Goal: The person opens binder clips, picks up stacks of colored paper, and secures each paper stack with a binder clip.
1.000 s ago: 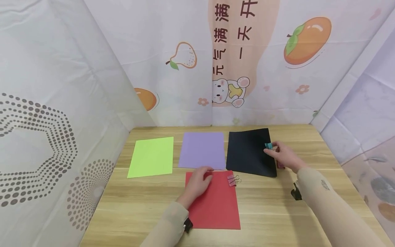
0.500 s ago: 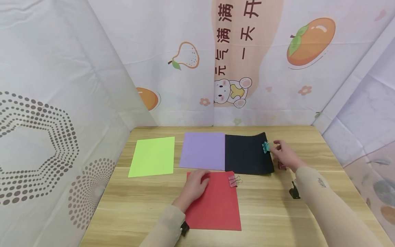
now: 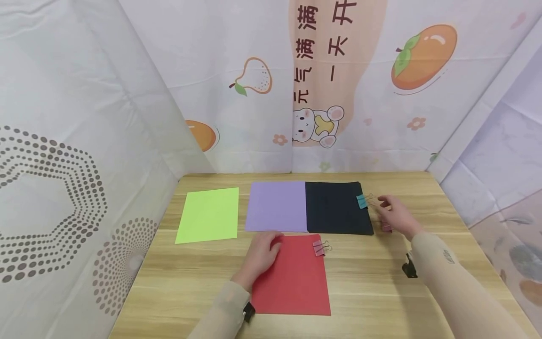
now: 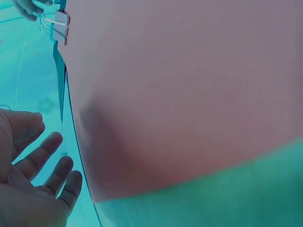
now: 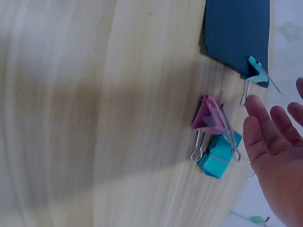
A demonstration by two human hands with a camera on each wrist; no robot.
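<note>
A stack of black paper sheets [image 3: 338, 208] lies on the wooden table, a teal binder clip [image 3: 362, 201] biting its right edge with its wire handles raised. My right hand [image 3: 397, 215] is just right of that clip; its fingers are loosely bent and hold nothing, as the right wrist view shows. Red paper [image 3: 296, 278] sits nearer to me, a pink binder clip [image 3: 319, 248] on its upper right edge. My left hand [image 3: 261, 254] is over the red paper's left side, fingers relaxed, nothing in them.
Purple paper [image 3: 277, 206] adjoins the black stack on its left. Farther left lies yellow-green paper [image 3: 207, 215]. Beside my right hand are a loose pink binder clip [image 5: 209, 116] and a loose teal one [image 5: 220, 155]. Printed curtains [image 3: 237, 136] close off the back and sides.
The black paper has shifted left and now lies flat and straighter against the purple sheet. My right hand has let go of the teal clip. My left hand moved slightly left.
</note>
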